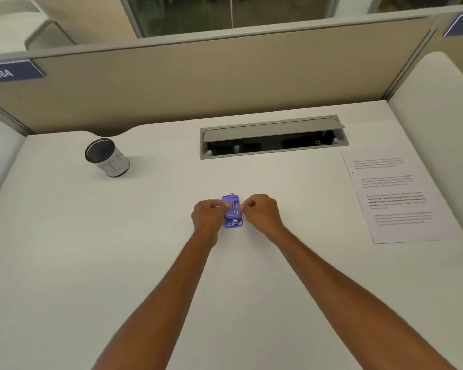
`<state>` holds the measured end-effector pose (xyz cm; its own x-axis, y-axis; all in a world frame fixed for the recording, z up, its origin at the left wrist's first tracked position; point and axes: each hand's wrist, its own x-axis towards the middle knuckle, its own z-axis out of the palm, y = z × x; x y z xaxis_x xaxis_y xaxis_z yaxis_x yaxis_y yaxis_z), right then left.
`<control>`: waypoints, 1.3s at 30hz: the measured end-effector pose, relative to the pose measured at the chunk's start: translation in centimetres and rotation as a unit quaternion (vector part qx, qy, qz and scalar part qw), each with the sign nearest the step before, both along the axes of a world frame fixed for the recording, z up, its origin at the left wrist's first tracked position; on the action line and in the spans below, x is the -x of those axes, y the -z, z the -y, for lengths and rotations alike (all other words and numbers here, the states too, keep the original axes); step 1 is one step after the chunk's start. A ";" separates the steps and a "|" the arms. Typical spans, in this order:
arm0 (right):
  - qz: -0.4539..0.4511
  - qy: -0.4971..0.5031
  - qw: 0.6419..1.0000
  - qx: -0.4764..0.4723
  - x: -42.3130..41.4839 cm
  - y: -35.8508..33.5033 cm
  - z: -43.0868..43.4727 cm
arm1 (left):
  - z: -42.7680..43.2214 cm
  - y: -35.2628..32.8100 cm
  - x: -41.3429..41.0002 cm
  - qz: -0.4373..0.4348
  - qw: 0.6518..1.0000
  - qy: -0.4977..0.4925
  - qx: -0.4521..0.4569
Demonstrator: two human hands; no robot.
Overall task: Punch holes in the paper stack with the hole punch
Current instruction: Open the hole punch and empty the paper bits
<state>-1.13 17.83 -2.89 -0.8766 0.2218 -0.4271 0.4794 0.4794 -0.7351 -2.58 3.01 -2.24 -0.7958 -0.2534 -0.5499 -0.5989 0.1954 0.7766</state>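
Observation:
A small purple hole punch (233, 212) sits on the white desk (118, 249) at the centre. My left hand (209, 213) grips its left side, with the thumb lying across its top. My right hand (259, 209) pinches its right edge with curled fingers. The paper stack (396, 196), white sheets with printed text, lies flat at the desk's right side, well apart from both hands and the punch.
A cylindrical pen cup (106, 157) stands at the back left. An open cable tray (273, 140) is set into the desk at the back. A beige partition (198, 76) walls off the far edge.

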 end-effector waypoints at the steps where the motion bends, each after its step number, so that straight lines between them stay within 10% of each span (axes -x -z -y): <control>1: 0.007 0.005 1.000 0.000 0.1 0.1 0.3 | 0.1 0.2 0.0 0.003 1.000 0.004 -0.010; 39: 0.005 0.014 0.996 0.090 2.5 -1.2 10.4 | 10.8 -1.0 1.3 -0.036 0.999 -0.015 -0.035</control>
